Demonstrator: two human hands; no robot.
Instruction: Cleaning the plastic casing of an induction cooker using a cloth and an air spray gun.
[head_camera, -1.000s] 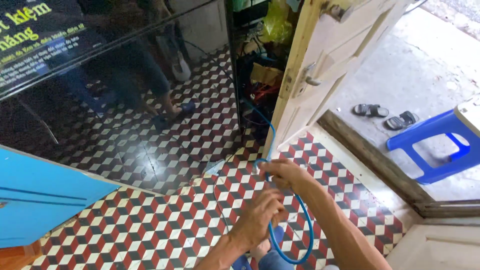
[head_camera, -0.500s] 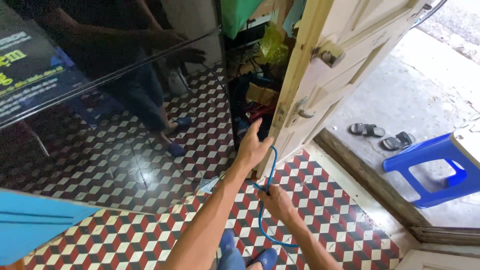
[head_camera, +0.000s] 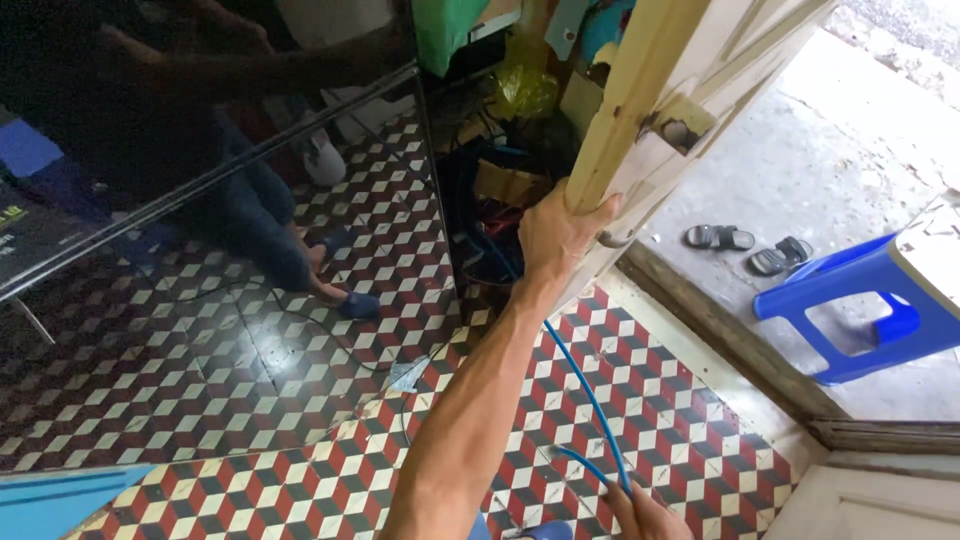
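Two sandals (head_camera: 750, 247) lie outside on the concrete beside a blue plastic stool (head_camera: 870, 315); clutter (head_camera: 505, 185) crowds the gap behind the wooden door (head_camera: 640, 110). I see my left hand (head_camera: 555, 235) stretched up, fingers wrapped around the door's edge. My right hand (head_camera: 645, 512) pinches the blue cable (head_camera: 590, 400), low over the red, white and black tiled floor (head_camera: 690, 420).

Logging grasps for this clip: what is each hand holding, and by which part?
Left hand grips the pale wooden door by its edge. Right hand holds the thin blue cable near its lower end.
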